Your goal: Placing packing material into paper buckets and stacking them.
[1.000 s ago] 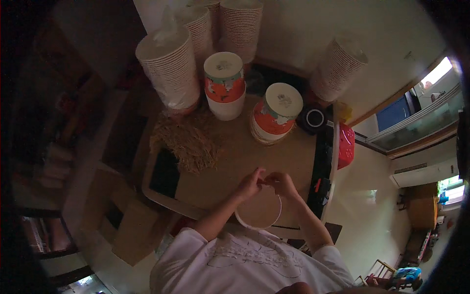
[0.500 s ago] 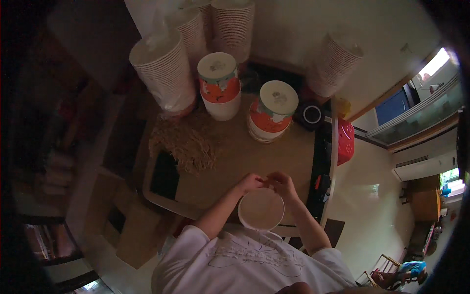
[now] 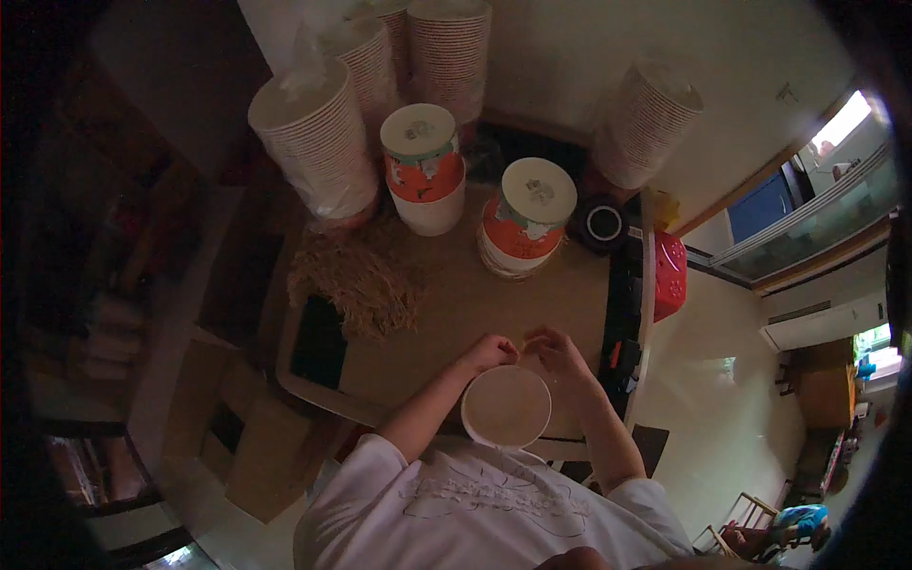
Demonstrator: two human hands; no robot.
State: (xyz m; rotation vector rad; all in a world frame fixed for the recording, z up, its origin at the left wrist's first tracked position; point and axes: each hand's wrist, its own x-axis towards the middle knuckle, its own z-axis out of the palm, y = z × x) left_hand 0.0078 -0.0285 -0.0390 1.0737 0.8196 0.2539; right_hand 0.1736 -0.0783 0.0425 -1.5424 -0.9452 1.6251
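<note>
A round white paper bucket [image 3: 506,408] is close against my shirt at the table's near edge, its round face turned up toward me. My left hand [image 3: 492,352] is at its far rim with fingers curled together. Just right of it, my right hand [image 3: 555,355] is bent over the same rim, fingers closed. A small gap parts the hands; whatever is pinched in them is too small and dark to make out. Left of the hands lies a loose heap of tan paper cords [image 3: 359,285].
Two short stacks of orange-and-green printed buckets, a left stack [image 3: 425,176] and a right stack [image 3: 530,223], stand upside down beyond my hands. Tall wrapped stacks of white tubs [image 3: 318,142] line the back. A dark tape roll [image 3: 602,224] and red basket [image 3: 671,275] are at right.
My right hand has drawn slightly right, away from my left, so a gap shows between fingers that were together. The bucket has hardly moved.
</note>
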